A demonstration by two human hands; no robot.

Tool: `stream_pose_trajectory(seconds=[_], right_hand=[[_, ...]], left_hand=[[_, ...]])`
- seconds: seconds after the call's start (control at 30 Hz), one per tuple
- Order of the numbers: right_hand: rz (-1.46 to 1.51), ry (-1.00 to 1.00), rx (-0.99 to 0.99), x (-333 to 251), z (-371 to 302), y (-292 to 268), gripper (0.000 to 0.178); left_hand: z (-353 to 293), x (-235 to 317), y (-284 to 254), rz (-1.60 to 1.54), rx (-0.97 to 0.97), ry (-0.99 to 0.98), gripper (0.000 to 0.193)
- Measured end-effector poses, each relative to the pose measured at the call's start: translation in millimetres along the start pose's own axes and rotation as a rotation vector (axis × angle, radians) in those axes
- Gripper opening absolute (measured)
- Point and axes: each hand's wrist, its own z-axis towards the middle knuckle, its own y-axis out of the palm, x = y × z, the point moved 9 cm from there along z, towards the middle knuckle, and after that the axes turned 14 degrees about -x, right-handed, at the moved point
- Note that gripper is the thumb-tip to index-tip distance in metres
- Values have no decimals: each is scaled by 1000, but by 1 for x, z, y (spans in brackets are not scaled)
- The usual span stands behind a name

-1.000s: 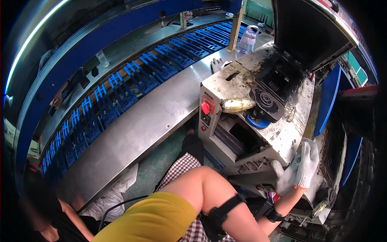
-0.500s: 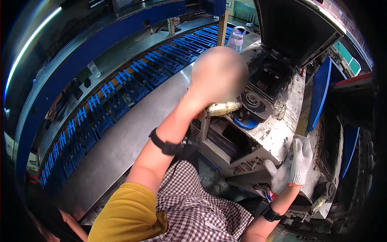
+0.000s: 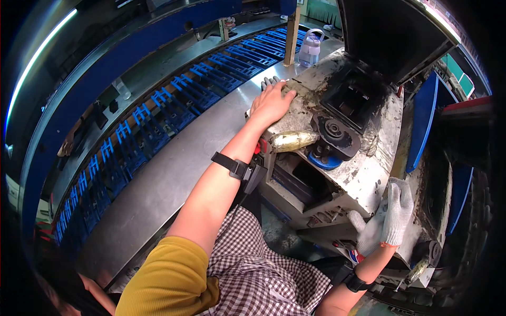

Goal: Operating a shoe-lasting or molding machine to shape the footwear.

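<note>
My left hand (image 3: 271, 102) is bare and open, its fingers spread flat at the near left corner of a worn, stained machine top (image 3: 300, 118). Just beyond its fingertips lies a grey knitted glove (image 3: 270, 82), only partly visible. On my right, a white knitted work glove with an orange cuff edge covers my right hand (image 3: 398, 210). Its fingers stretch upward by the machine's right edge. Pale glove fabric (image 3: 368, 234) bulges to its left; I cannot tell whether this is the same glove's thumb side or a second glove. Between the hands sits a tape-wrapped handle (image 3: 294, 140).
Beside the handle is a dark round fitting (image 3: 334, 131) over a blue disc (image 3: 324, 161). A black lid (image 3: 395, 39) stands raised behind a dark recess (image 3: 353, 97). A lilac bottle (image 3: 310, 50) stands at the back, near a row of blue brackets (image 3: 142, 118). A steel table (image 3: 158, 179) lies left.
The left hand is blurred in the earlier frame and now lies low on the machine corner, with its forearm rotated. My right hand has barely moved.
</note>
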Motion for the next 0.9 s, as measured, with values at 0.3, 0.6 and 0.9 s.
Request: stream_pose_trajectory(seconds=[0.3, 0.6, 0.9], right_hand=[[20, -39, 23, -7, -1, 1, 16], [-46, -65, 13, 8, 2, -3, 19], [-5, 32, -27, -3, 0, 3, 18]], left_hand=[[6, -22, -17, -314, 231, 69, 53], [0, -26, -26, -512, 363, 177, 46], [-10, -22, -34, -458, 378, 261, 20]])
